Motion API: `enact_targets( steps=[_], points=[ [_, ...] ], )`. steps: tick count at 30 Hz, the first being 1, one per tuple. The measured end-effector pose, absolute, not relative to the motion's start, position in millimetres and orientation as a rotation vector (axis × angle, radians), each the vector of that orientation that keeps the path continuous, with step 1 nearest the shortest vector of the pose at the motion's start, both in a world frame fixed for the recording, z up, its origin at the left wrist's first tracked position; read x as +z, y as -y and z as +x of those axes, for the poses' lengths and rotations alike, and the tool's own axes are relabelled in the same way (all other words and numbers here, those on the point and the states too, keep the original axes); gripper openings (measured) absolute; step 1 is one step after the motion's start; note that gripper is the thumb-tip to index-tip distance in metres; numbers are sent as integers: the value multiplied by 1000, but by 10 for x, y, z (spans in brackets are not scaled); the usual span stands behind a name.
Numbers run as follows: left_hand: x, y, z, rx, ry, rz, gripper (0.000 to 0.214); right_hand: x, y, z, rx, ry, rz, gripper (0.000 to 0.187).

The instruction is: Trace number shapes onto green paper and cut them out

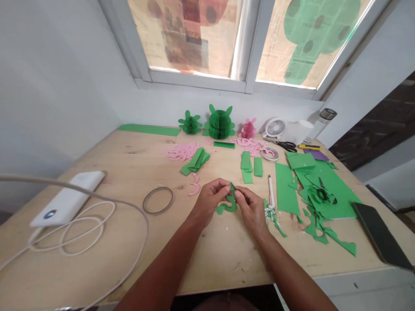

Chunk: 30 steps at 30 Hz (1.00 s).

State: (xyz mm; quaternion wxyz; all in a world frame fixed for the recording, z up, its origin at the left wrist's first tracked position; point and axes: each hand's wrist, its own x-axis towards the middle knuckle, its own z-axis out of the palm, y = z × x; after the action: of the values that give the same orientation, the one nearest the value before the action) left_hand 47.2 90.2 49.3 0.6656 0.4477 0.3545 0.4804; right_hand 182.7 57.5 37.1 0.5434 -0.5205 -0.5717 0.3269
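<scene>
Between my two hands is a curvy cut-out of green paper (pixel 231 206), held just above the wooden table. My left hand (pixel 212 196) pinches its upper end from the left, thumb against fingers. From the other side my right hand (pixel 249 202) pinches the same end. The wavy lower part of the cut-out hangs below the fingertips. A pink wavy paper cut-out (pixel 194 185) lies just beyond my left hand. Past my right hand are a white pen (pixel 271 192) and small green and white paper scraps (pixel 270 212).
Folded green strips (pixel 196 160), pink cut-outs (pixel 183 152) and green honeycomb paper figures (pixel 219 123) are farther back. Black scissors (pixel 285 145), a small fan (pixel 275 128) and green sheets (pixel 337 190) are at right, beside a phone (pixel 382 235). At left lie a power bank (pixel 69 196) and cable.
</scene>
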Motion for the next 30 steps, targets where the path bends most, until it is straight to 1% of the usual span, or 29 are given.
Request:
enact_targets(
  steps=[14, 18, 23, 26, 30],
  points=[
    [487, -895, 475, 1081, -819, 1008, 26, 341, -579, 1832, 793, 1329, -1280, 26],
    [487, -899, 474, 1077, -849, 1040, 26, 315, -600, 1823, 855, 1253, -1286, 28],
    [451, -959, 425, 1055, -980, 1093, 28, 307, -670, 1853, 921, 1083, -1357, 34],
    [431, -1016, 338, 1010, -1103, 1171, 29, 361, -703, 1907, 1018, 1009, -1336, 41],
    [438, -1088, 208, 872, -1297, 1362, 19, 528, -689, 1983, 1128, 925, -1306, 47]
  ],
)
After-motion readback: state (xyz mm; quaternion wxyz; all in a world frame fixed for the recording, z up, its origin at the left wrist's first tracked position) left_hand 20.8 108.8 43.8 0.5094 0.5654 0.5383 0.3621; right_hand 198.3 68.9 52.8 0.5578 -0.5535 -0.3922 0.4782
